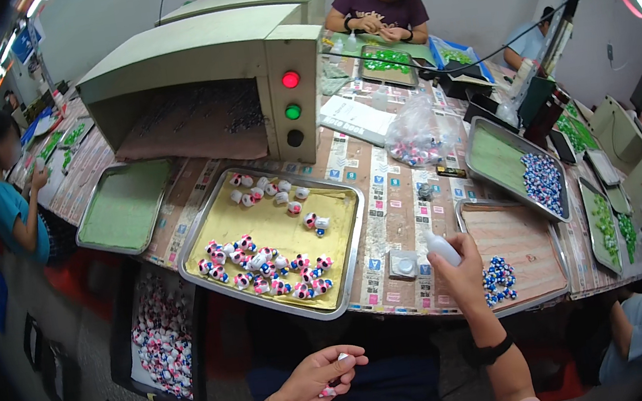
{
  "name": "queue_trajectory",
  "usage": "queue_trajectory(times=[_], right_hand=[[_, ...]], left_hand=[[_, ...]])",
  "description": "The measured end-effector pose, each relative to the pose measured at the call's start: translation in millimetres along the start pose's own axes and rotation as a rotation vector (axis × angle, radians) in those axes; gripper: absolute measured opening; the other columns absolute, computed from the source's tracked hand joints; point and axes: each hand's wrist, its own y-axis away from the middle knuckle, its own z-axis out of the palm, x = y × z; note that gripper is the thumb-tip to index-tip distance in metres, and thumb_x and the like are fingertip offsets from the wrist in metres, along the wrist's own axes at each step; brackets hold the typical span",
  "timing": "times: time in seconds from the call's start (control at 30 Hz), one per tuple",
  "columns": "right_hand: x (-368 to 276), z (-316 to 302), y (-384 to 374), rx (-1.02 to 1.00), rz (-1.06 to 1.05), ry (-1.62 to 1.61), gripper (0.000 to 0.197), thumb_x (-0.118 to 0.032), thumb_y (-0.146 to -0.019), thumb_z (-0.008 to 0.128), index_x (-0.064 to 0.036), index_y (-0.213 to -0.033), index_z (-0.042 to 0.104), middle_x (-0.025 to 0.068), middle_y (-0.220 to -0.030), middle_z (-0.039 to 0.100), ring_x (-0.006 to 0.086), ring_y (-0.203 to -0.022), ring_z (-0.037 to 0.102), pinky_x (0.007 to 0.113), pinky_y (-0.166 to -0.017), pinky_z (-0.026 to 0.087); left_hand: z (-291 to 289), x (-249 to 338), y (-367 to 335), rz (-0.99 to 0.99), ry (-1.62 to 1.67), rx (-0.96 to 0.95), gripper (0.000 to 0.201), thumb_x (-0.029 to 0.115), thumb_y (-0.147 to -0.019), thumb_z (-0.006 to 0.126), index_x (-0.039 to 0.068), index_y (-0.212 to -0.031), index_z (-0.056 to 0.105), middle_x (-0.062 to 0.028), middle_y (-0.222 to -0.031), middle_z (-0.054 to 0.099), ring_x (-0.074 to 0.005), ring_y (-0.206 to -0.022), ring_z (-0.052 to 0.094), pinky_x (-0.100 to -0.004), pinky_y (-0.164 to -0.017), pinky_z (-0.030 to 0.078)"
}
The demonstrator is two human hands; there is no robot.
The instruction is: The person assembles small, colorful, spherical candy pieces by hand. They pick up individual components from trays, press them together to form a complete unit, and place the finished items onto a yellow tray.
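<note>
Low in front of my body, my left hand [324, 378] is closed on a small white and pink figure piece [327, 392], mostly covered by the fingers. My right hand [463, 267] grips a white squeeze bottle [443, 250] and holds it tilted over the table's front edge. A small square white holder [403, 264] stands on the table just left of the bottle. Farther left, a yellow-lined metal tray [215, 224] carries white heads at its back and several small pink, white and blue figures at its front. Blue and white pieces [498, 278] lie in a paper-lined tray beside my right wrist.
A heating oven [300, 130] with red and green lights stands behind the yellow tray. Another tray [484, 148] of blue pieces overlaps the right one. A green-lined tray [123, 206] is at left, a black crate [165, 339] of figures below. Co-workers sit around.
</note>
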Motion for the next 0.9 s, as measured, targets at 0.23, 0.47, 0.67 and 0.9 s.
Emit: queue_trajectory(times=[0.23,0.47,0.67,0.9], right_hand=[[4.2,25.9,-37.0,-0.016,0.085,-0.101,0.033,-0.009,-0.08,0.071,-0.0007,-0.109,0.057,0.0091,-0.1,0.063,0.0185,-0.093,0.063,0.028,-0.077,0.05],[15.5,34.5,-38.2,0.03,0.025,-0.085,0.049,-0.001,-0.079,0.068,-0.001,-0.124,0.049,0.0155,-0.115,0.061,0.0231,-0.104,0.06,0.033,-0.091,0.047],[-12.1,-29.5,-12.8,0.18,-0.278,0.259,0.028,-0.002,-0.072,0.066,-0.0037,-0.101,0.068,0.0147,-0.113,0.063,0.0312,-0.11,0.056,0.037,-0.096,0.043],[9.6,-102.3,7.8,-0.083,-0.096,0.551,0.02,-0.006,-0.073,0.066,-0.0052,-0.093,0.068,0.0118,-0.097,0.066,0.0327,-0.094,0.055,0.04,-0.086,0.043]], left_hand=[[-6.7,-1.7,5.8,0.038,0.071,0.004,0.032,0.01,-0.095,0.058,-0.003,-0.124,0.053,-0.0132,-0.108,0.06,-0.011,-0.076,0.055,-0.0187,-0.049,0.041],[-10.9,-3.9,6.2,0.051,0.091,0.073,0.03,0.012,-0.096,0.056,-0.003,-0.122,0.053,-0.0135,-0.106,0.06,-0.0127,-0.072,0.052,-0.0195,-0.048,0.039],[4.7,-5.7,7.0,0.099,0.037,0.082,0.032,0.007,-0.095,0.056,0.001,-0.126,0.05,-0.0073,-0.104,0.059,-0.0062,-0.064,0.045,-0.014,-0.039,0.035],[12.4,-1.8,-6.3,-0.083,0.272,0.098,0.031,0.015,-0.098,0.052,-0.004,-0.122,0.053,-0.0147,-0.107,0.059,-0.0142,-0.073,0.053,-0.0204,-0.048,0.04]])
